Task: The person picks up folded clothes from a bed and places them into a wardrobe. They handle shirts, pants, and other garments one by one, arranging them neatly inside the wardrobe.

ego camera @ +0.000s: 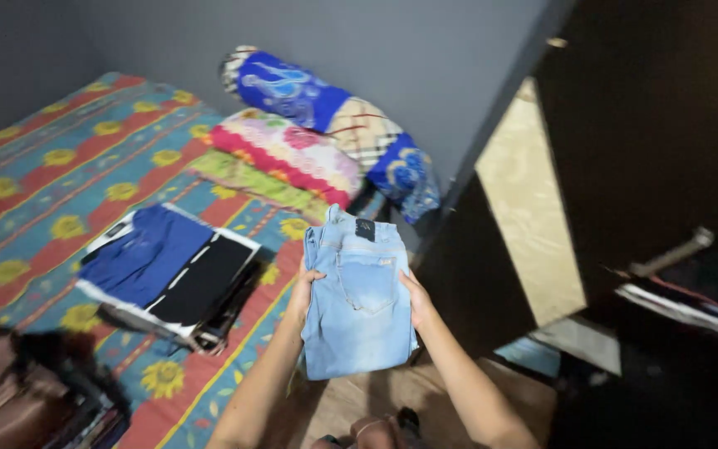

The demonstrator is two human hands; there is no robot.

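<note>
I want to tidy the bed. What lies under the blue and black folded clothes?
Under the folded clothes the sunflower bedsheet shows all around. The sheet directly beneath is covered, so anything there is hidden.

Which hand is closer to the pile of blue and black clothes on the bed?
Left. The left hand grips the folded jeans on the side facing the clothes pile; the right hand grips the far edge.

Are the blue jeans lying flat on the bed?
No, the folded light blue jeans are held up between the left hand and right hand, beside the bed.
</note>
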